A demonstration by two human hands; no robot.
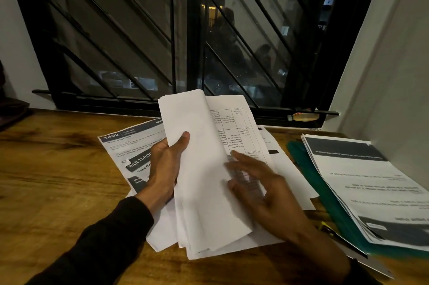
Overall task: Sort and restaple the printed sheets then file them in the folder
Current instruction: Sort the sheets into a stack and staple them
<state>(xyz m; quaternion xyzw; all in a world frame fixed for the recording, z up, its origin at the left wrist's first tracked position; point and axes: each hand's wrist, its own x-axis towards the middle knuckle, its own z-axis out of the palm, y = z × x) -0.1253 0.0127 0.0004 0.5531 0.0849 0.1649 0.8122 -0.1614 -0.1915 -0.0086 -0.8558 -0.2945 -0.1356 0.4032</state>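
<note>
- From the head view, we saw a bundle of sheets [199, 175] held up over the table [58, 168], in the middle, just in front of the window [176, 29].
- The left hand [166, 164] gripped the bundle's left edge. Its thumb lay flat on the blank top page and its other fingers were hidden behind the paper.
- The right hand [257, 187] lay on the bundle's right side with its fingers spread out and straight. It looked blurred, so we could not tell if it pinched a page.
- The top pages were bent back, and a page with a table of small print [234, 129] showed under them.
- We thought the paper was light, thin and floppy. It bent with ease and the pages could slip apart, so it seemed best to hold it at an edge, with thumb on top and fingers below, and near a corner for stapling.
- More loose sheets [292, 180] lay flat under the bundle.
- On a sheet at the left [130, 143] we read "1492", then "MULTI-RO" and "Take Di", cut off by the hand.
- At the right lay a green folder [325, 194] with a printed stack [362, 182] on top of it. Its writing was upside down and too small for us to read.
</note>
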